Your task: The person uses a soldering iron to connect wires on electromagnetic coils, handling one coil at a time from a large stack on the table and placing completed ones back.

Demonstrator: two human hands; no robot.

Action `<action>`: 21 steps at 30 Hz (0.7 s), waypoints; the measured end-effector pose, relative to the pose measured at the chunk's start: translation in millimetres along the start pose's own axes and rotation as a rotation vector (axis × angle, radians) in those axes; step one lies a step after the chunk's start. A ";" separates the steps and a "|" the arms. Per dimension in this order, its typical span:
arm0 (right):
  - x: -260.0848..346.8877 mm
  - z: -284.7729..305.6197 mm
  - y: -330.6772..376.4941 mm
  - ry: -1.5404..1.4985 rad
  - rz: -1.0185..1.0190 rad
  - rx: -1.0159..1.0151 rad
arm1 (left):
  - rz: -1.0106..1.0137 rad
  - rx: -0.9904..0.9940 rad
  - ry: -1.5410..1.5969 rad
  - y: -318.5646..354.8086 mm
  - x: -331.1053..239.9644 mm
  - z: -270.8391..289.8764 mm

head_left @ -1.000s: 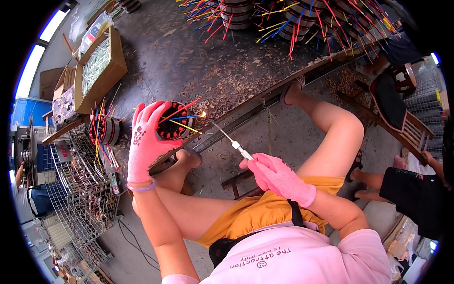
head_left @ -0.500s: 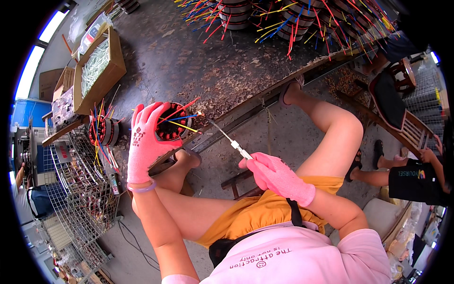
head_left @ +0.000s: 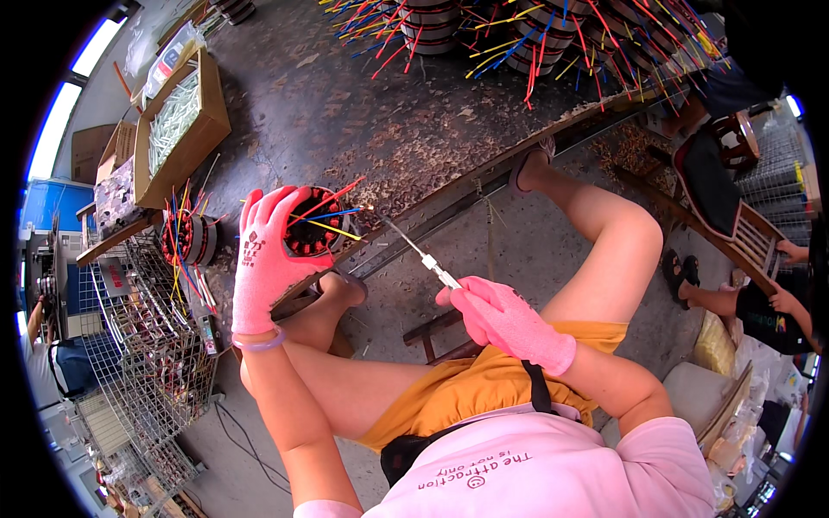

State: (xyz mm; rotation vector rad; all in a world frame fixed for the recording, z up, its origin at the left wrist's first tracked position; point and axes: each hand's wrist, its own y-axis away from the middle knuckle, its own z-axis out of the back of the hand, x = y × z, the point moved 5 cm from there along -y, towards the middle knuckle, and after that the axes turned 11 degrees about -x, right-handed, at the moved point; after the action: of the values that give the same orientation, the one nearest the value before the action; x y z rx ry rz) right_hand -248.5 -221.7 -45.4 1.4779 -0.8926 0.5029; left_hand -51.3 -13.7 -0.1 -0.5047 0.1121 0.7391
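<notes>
My left hand [head_left: 268,250], in a pink glove, grips a ring-shaped motor stator [head_left: 331,243] at the bench edge, fingers over its left side. Red, blue and yellow leads stick out of the stator to the right. My right hand [head_left: 505,319], also gloved in pink, is closed round the white handle of a slim tool [head_left: 429,262]. Its thin, bent metal shaft points toward the lead ends, where a small bright spot shows. Whether the tip touches them I cannot tell. Left of my left hand sits another stator [head_left: 200,239] with coloured leads.
Several wired stators [head_left: 429,30] crowd the far side of the worn dark bench [head_left: 302,104]. A cardboard box [head_left: 211,116] of pale thin tubes stands at the left. Wire racks [head_left: 138,337] are below it. A chair [head_left: 721,186] and another person [head_left: 768,315] are at the right.
My hands and the tool have hardly moved. The bright spot by the lead ends has shifted slightly. The person at the right has moved farther toward the picture's right edge.
</notes>
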 end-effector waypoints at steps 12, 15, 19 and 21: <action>1.4 0.1 0.2 -0.016 -0.011 0.015 | 0.013 0.011 0.006 -0.3 -0.1 0.2; 2.1 0.2 0.2 -0.004 -0.006 0.012 | 0.014 0.012 0.008 -0.2 0.3 0.0; 1.5 0.0 -0.7 0.002 -0.007 0.011 | 0.013 0.003 0.005 -1.7 -3.8 2.5; 0.6 0.4 -1.2 -0.004 0.001 0.013 | 0.011 -0.006 0.011 -1.9 -4.7 3.2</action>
State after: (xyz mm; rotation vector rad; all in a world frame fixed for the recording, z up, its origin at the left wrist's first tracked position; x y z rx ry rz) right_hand -247.3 -222.3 -45.8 1.4906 -0.8946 0.5077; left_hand -53.8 -16.2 4.7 -0.5147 0.1227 0.7477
